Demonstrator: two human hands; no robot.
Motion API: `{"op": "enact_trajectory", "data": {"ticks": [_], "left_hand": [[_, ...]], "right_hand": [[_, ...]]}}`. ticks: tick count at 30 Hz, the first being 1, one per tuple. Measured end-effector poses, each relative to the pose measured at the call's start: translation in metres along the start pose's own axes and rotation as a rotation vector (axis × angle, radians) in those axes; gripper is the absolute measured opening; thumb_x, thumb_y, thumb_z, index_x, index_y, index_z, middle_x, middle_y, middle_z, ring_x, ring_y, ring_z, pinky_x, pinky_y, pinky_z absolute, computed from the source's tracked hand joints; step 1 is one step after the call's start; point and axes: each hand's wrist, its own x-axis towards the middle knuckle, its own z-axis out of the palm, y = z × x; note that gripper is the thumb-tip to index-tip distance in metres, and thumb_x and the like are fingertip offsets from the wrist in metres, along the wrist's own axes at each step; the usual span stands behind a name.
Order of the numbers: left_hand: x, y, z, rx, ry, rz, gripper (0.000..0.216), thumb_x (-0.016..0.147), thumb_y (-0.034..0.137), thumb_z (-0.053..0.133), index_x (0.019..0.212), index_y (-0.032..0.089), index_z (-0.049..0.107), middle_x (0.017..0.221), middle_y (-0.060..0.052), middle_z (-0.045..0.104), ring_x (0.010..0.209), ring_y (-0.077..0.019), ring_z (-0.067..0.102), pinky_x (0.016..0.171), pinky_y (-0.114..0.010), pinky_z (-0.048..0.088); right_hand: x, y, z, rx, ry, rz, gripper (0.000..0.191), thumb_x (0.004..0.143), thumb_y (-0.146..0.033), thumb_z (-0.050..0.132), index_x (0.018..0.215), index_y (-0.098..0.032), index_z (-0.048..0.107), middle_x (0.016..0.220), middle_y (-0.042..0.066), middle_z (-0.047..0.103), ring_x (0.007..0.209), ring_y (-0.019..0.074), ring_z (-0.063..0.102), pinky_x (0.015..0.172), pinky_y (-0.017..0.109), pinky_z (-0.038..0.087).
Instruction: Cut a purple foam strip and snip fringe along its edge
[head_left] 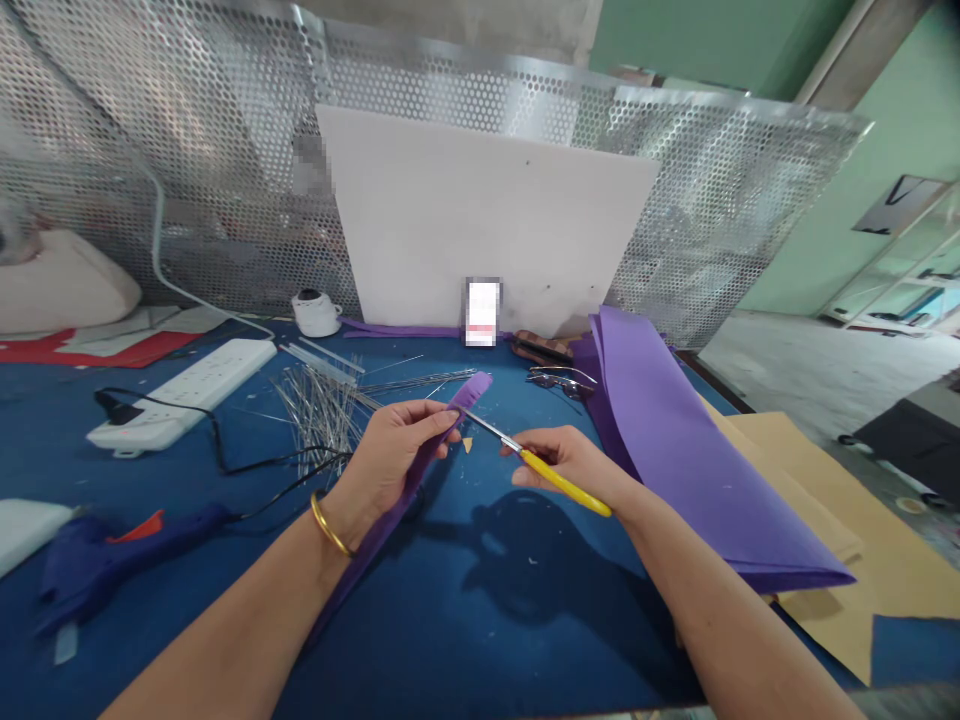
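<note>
A long narrow purple paper strip (474,388) is pinched between the thumb and fingers of my left hand (409,440), its rounded end sticking out past the fingertips. The rest of the strip trails down along my wrist, which wears a gold bangle. My right hand (562,460) grips a pair of scissors (570,485) with yellow handles. Their metal blades point left and reach the strip by my left thumb; whether they are closed on it I cannot tell. A small tan paper scrap (468,444) lies on the table just below the blades.
Folded purple paper (675,440) rests over tan sheets (810,470) on the right. Left are thin metal wires (319,405), a power strip (187,395) and a blue glue gun (127,560) with its cord. Glasses (562,382), a phone (481,312) and a white cup (316,315) stand behind.
</note>
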Motion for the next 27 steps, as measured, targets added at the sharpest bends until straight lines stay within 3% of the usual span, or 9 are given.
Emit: {"op": "enact_trajectory", "data": {"ticks": [11, 22, 27], "left_hand": [[0.000, 0.000, 0.001, 0.017, 0.019, 0.013, 0.015, 0.064, 0.027, 0.082, 0.065, 0.015, 0.073, 0.055, 0.000, 0.068, 0.044, -0.0074, 0.053, 0.045, -0.019, 0.039], [0.002, 0.002, -0.002, -0.002, -0.056, -0.021, 0.016, 0.066, 0.027, 0.082, 0.070, 0.015, 0.072, 0.059, -0.001, 0.069, 0.046, -0.0071, 0.054, 0.046, -0.017, 0.041], [0.004, -0.001, -0.003, -0.001, -0.054, -0.015, 0.016, 0.066, 0.027, 0.082, 0.070, 0.015, 0.072, 0.059, -0.001, 0.068, 0.046, -0.0064, 0.054, 0.046, -0.016, 0.040]], "right_hand": [[0.000, 0.003, 0.001, -0.069, 0.041, 0.017, 0.036, 0.075, -0.048, 0.074, 0.095, -0.018, 0.071, 0.067, -0.004, 0.044, 0.061, 0.0121, 0.034, 0.053, 0.023, 0.030], [-0.003, -0.009, 0.000, 0.063, -0.076, 0.054, 0.059, 0.077, -0.067, 0.062, 0.101, -0.013, 0.067, 0.056, -0.007, 0.036, 0.044, 0.0075, 0.029, 0.042, 0.022, 0.027], [-0.002, -0.007, 0.001, -0.001, -0.038, 0.010, 0.054, 0.075, -0.065, 0.066, 0.096, -0.015, 0.067, 0.063, -0.005, 0.041, 0.053, 0.0097, 0.034, 0.049, 0.023, 0.031]]}}
